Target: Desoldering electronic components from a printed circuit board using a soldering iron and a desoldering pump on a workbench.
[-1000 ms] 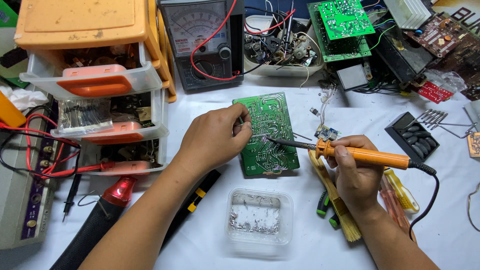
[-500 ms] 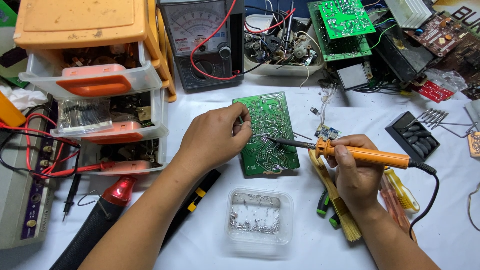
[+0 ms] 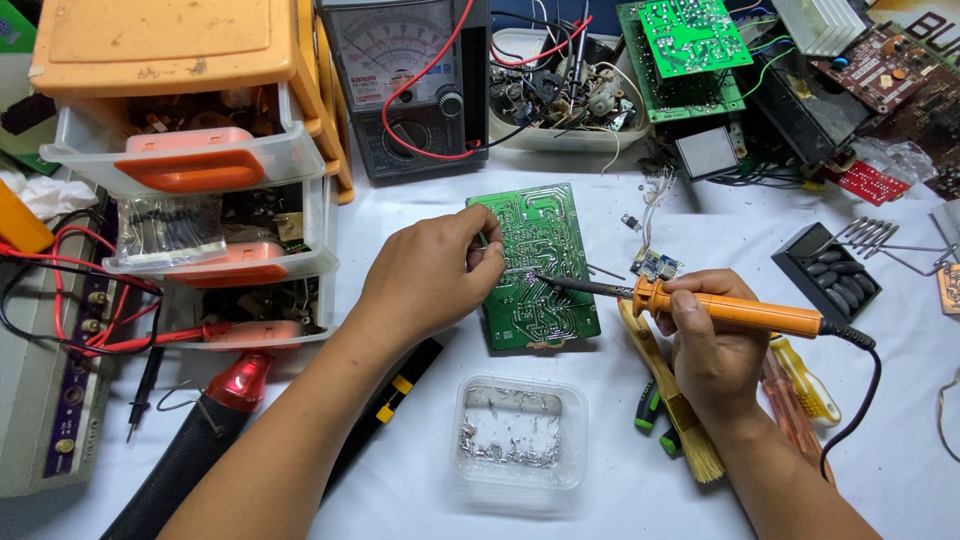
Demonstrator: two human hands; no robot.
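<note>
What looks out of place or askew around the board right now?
Mostly clutter: the lowest drawer of the orange organiser hangs open, and a brush and screwdrivers lie under the right hand holding the soldering iron.

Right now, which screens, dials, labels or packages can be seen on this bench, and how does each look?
Analog multimeter: top centre, dark grey body, pale dial face, red and black leads.
Clear plastic tub: front centre, square, silvery scraps inside.
Grey instrument: left edge, purple label strip, red leads attached.

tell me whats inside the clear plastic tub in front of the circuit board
The clear plastic tub holds silvery, crumpled scraps, probably solder bits or foil; what they are exactly cannot be told, and nothing covers them.
</note>
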